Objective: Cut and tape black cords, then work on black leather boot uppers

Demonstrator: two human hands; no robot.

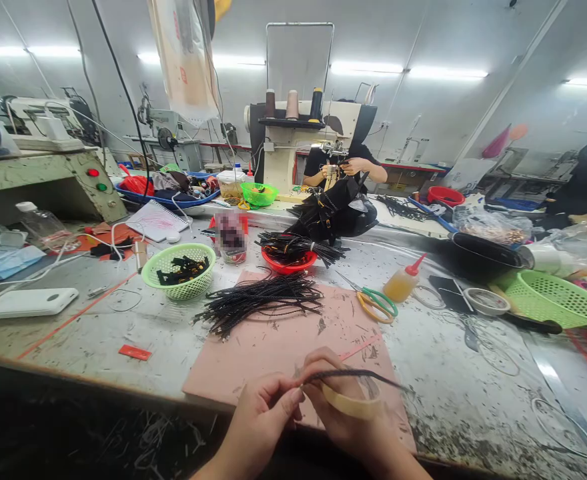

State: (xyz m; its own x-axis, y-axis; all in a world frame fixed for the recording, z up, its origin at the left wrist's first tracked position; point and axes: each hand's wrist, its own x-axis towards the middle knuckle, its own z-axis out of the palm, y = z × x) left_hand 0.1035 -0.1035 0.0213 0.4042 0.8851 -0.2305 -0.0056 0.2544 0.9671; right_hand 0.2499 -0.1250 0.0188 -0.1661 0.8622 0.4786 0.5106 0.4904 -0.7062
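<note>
Low over the front of a pink board (348, 320), both of my hands meet at the end of a black braided cord (368, 375). My left hand (266, 410) is closed, thumb and forefinger pinching at the cord's end. My right hand (341, 407) curls its fingers under the same cord, whose free end points right. A roll of beige tape (356, 405) sits in the right hand against the palm. Whether a strip of tape lies between the fingertips is hidden. Beyond, a bundle of black braided cords (266, 300) lies across the board's far edge.
Green-and-orange-handled scissors (377, 305) and a glue bottle (402, 281) lie to the right. A green basket (178, 273) of black pieces and a red bowl (291, 263) holding cords stand behind. Across the table, a person (358, 163) works at a sewing machine (286, 153).
</note>
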